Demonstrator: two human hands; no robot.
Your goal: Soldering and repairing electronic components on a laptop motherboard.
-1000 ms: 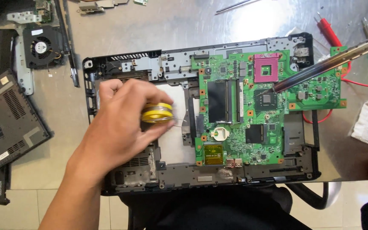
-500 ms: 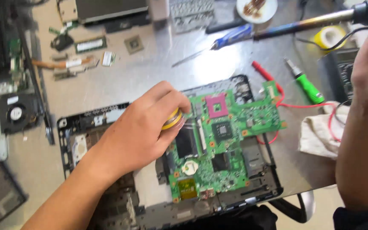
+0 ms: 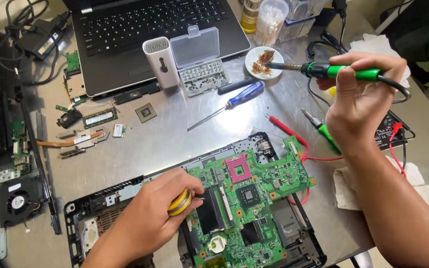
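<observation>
Head view | left hand (image 3: 147, 223) closed on yellow solder spool (image 3: 179, 202) at green motherboard (image 3: 247, 198) edge | right hand (image 3: 358, 97) grips soldering iron (image 3: 343, 72), tip in flux dish (image 3: 264, 62) | step, judged: tip dressing; next calls for steady tip placement on board.

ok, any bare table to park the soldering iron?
Free: the steel strip between the blue screwdriver and green motherboard; also bare table below the loose chip. Crowded: far edge around the white dish, left edge with the fan.
</observation>
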